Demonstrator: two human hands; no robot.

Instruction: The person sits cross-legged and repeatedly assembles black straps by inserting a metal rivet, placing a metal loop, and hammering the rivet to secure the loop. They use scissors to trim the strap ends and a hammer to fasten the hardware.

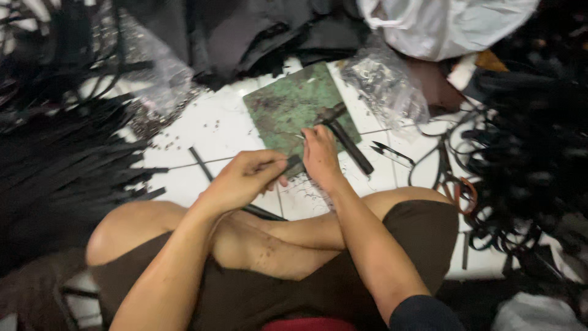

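black snips [392, 152] on white tile, clear bags [386, 86] — metal bits, white sack [441, 24]

clear plastic bag of small metal parts [387, 86] upper right, another clear bag [150, 79] upper left

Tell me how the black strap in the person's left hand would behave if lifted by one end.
The black strap would probably flop: it is long, thin and narrow, like the limp strips heaped beside it. It looks light for its length. Held in the left hand, it seems flat, so unlikely to roll on the white tiled floor.
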